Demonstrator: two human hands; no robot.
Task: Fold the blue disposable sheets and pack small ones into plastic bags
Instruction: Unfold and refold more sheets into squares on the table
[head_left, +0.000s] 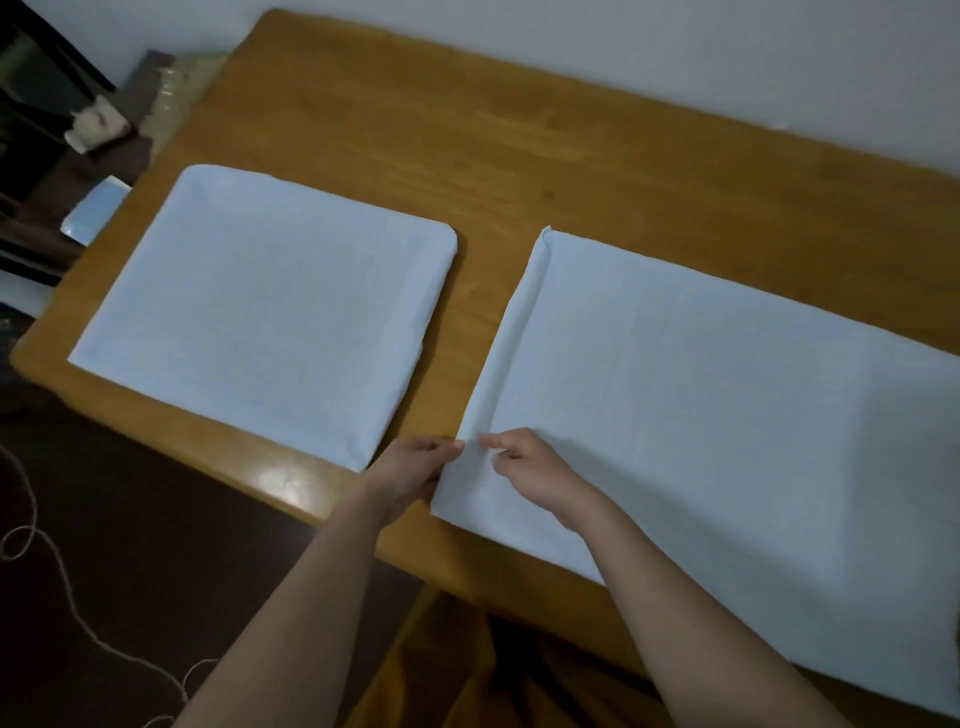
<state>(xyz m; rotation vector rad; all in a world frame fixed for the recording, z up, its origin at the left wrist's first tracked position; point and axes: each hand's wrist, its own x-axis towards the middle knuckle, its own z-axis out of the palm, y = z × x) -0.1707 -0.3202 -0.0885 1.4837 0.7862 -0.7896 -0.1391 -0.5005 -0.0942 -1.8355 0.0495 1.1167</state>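
1. Hands meet at lower centre of the frame: left hand (415, 467) pinches the near-left edge of a large blue sheet (727, 405), fingers curled on its folded strip.
2. Right hand (524, 467) rests on the same sheet just beside it, fingers curled, pinching the fabric.
3. Folded blue stack (270, 312) lies apart, left of centre.
4. Wooden table (519, 156) carries both; a small blue packet (96, 210) sits at the upper left edge.

This looks like a room in a home rather than a workshop or shop. A varnished wooden table (395, 130) stands against a plain white wall (623, 36) at twelve o'clock, dark furniture (36, 104) with household clutter sits at ten o'clock, and a loose cord (57, 587) trails over the dark floor (156, 519) at eight o'clock.
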